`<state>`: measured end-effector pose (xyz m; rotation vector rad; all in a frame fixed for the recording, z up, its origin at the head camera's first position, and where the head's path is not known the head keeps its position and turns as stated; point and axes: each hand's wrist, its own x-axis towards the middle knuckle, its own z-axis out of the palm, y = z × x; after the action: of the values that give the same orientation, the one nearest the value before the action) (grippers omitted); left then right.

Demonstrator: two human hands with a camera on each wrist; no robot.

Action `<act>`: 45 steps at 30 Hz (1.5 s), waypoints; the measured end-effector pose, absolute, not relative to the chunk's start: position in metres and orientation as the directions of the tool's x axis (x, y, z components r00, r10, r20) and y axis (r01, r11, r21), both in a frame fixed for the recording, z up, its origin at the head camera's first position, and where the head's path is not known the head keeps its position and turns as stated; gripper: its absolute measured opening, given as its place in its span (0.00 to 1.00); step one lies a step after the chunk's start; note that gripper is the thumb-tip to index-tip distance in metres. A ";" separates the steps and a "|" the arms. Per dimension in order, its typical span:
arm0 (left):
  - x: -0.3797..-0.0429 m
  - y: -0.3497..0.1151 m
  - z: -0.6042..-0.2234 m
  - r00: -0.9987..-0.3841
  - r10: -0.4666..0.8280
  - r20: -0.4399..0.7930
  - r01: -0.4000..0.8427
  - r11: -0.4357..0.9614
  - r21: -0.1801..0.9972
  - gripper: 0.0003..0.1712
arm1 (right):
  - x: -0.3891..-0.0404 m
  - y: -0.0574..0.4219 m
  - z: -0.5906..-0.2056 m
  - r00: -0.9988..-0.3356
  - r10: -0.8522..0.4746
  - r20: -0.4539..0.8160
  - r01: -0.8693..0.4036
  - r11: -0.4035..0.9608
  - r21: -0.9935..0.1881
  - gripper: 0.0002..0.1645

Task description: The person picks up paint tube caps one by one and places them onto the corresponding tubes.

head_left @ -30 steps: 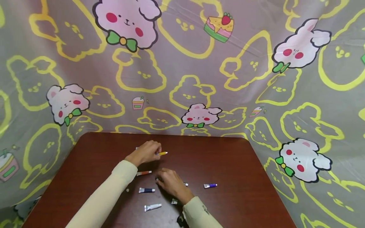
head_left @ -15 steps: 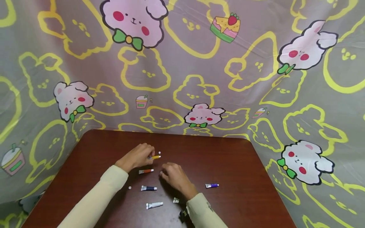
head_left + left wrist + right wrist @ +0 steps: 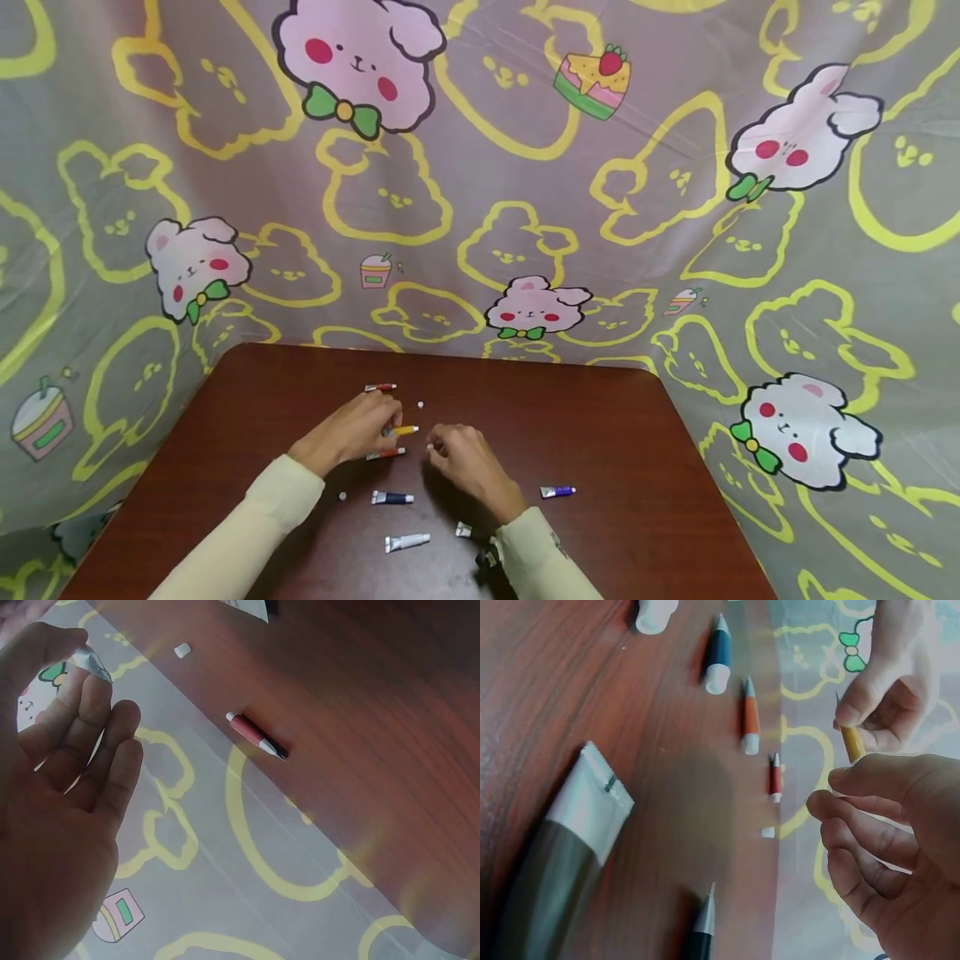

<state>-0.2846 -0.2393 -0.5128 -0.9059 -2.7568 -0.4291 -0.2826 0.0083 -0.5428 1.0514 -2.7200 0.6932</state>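
My left hand [image 3: 358,427] pinches a yellow paint tube [image 3: 406,430] by its silver crimped end, with the white tip pointing right. In the left wrist view, the silver end [image 3: 94,664] shows between thumb and fingertips. Close on the right, my right hand [image 3: 471,467] has thumb and fingers together on a small white cap [image 3: 430,447]. From the right wrist, its thumb overlaps the tip of the yellow tube [image 3: 853,744], and the cap is hidden. An orange paint tube [image 3: 387,453] lies just below the left hand. Behind that hand is a red paint tube [image 3: 382,387].
Loose white caps [image 3: 420,404] lie on the brown table [image 3: 600,425]. Dark blue [image 3: 392,497], white [image 3: 407,542] and purple [image 3: 557,492] tubes lie nearer. A greyish-green tube [image 3: 555,862] sits under the right wrist. Patterned cloth [image 3: 420,192] surrounds the table's far sides.
My left hand has drawn the yellow tube back toward me and left, uncovering the red tube and a loose cap. My right hand has shifted slightly forward, closer to the tube's tip.
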 end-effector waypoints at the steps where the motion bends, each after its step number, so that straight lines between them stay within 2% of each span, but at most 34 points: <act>1: -0.283 -0.240 -0.513 -0.785 0.546 0.294 0.609 0.766 0.206 0.13 | -0.282 0.009 -0.542 -0.742 -0.598 0.303 -0.670 0.644 -0.369 0.03; 7: -0.272 -0.240 -0.514 -0.749 0.552 0.366 0.638 0.750 0.174 0.15 | -0.280 0.010 -0.536 -0.732 -0.589 0.343 -0.681 0.628 -0.376 0.04; 12: -0.264 -0.239 -0.513 -0.736 0.562 0.378 0.650 0.743 0.161 0.13 | -0.276 0.009 -0.532 -0.726 -0.589 0.355 -0.688 0.626 -0.368 0.04; 26: -0.250 -0.235 -0.509 -0.739 0.555 0.383 0.647 0.743 0.172 0.12 | -0.272 0.008 -0.525 -0.688 -0.626 0.368 -0.726 0.603 -0.332 0.04; 33: -0.246 -0.232 -0.512 -0.759 0.547 0.352 0.632 0.749 0.198 0.12 | -0.269 0.007 -0.525 -0.685 -0.643 0.343 -0.729 0.598 -0.334 0.03; 45: -0.244 -0.229 -0.515 -0.728 0.569 0.383 0.666 0.720 0.196 0.12 | -0.267 0.007 -0.528 -0.657 -0.663 0.359 -0.754 0.572 -0.322 0.04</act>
<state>-0.2438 -0.2293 -0.5153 -0.9688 -2.6302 -0.4665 -0.2674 0.0070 -0.5283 1.1890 -2.6048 0.6747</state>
